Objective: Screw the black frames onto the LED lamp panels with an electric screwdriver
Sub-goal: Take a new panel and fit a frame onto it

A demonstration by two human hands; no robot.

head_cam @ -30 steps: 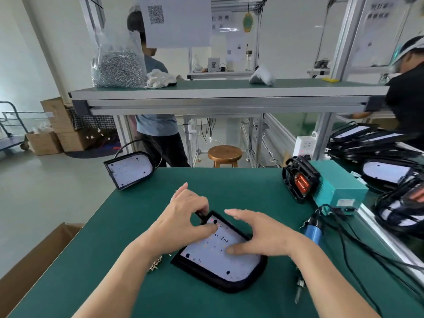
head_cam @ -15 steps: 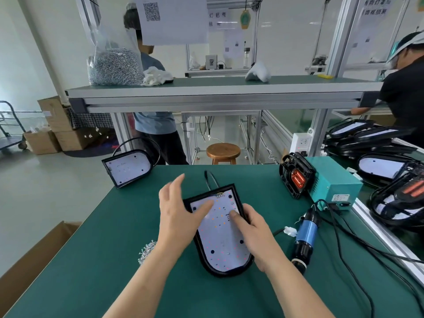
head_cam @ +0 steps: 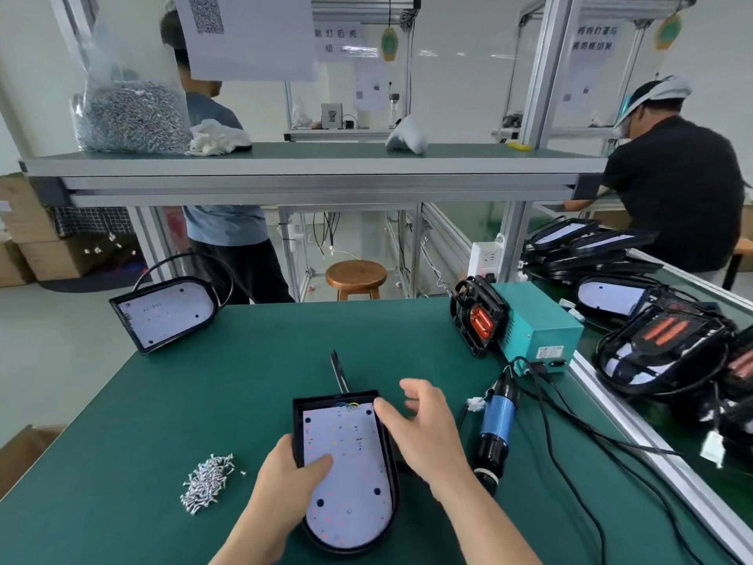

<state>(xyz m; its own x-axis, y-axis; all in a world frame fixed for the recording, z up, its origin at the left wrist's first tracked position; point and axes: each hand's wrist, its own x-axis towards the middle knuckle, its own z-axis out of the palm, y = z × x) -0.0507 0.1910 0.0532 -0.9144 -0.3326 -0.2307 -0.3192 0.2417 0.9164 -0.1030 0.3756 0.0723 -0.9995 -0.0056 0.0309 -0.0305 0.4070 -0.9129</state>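
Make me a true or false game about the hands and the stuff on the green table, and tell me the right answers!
1. The left hand holds the lamp panel by its left edge. True.
2. The right hand grips the electric screwdriver. False: it lies on the table, right of that hand.
3. Loose screws lie in a heap left of the panel. True.
4. The stool is blue. False: it is brown wood.

Bare hands and forearms

The left hand (head_cam: 285,471) and right hand (head_cam: 423,426) are bare; both forearms are bare too.
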